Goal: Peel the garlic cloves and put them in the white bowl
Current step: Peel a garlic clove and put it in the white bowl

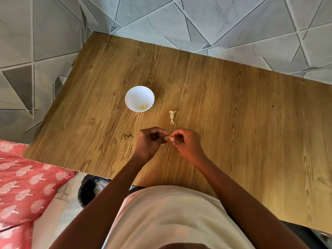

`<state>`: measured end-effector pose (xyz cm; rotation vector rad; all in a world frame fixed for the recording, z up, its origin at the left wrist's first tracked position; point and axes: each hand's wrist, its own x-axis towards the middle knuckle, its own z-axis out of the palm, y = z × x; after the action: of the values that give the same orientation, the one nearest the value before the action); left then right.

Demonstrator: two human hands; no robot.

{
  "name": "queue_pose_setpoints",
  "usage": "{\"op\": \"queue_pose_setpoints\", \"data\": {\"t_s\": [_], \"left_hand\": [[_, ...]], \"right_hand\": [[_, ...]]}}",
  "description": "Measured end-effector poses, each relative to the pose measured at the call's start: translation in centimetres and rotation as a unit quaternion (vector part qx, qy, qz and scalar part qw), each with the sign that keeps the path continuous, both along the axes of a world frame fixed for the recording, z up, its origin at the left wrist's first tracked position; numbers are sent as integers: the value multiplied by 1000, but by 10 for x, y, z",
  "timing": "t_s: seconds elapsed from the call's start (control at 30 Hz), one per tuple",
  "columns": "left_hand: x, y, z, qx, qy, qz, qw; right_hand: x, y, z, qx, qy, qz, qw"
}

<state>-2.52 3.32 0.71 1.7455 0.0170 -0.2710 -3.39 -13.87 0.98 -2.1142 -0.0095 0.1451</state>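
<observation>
We are mid-peel. Both hands meet over the near middle of the desk (233, 108), fingertips together. Our left hand (150, 141) curls its fingers round something small, and our right hand (185, 141) pinches at the same spot; the clove (169, 137) between them shows only as a pale sliver, mostly hidden by the fingers. How much skin is left on it we cannot tell. Just beyond the hands a scrap of peel (172, 116) lies on the desk, apart from everything else. The bowl (133, 94) stands farther out and to the left, well apart from the hands, with a few yellowish cloves (142, 106) at its near side. So some cloves are done, by our reckoning, and this one is in hand. Next move, as we judge it: strip the remaining skin with the right fingertips while the left holds firm, let the skin drop, then reach out and left to drop the clove over the rim. No other unpeeled cloves are in view.
</observation>
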Motion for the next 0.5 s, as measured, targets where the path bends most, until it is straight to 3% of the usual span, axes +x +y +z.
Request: {"op": "queue_pose_setpoints", "data": {"t_s": [0.1,0.17,0.27,0.37,0.43,0.5], "left_hand": [[3,-1,6,-45,55,5,997],[7,-1,6,-120,157,32,980],[11,-4,7,-249,311,98,912],[11,-5,6,-311,399,126,853],[11,-3,9,-299,411,126,852],[11,-1,12,-236,373,138,886]], "right_hand": [[-1,-1,-2,-75,-78,59,992],[-3,-2,-4,-121,-131,102,979],[-4,0,-2,-176,-206,147,951],[-4,-1,0,-215,-272,174,922],[-5,-2,-2,-217,-289,175,916],[-7,-3,-5,-190,-272,147,932]]}}
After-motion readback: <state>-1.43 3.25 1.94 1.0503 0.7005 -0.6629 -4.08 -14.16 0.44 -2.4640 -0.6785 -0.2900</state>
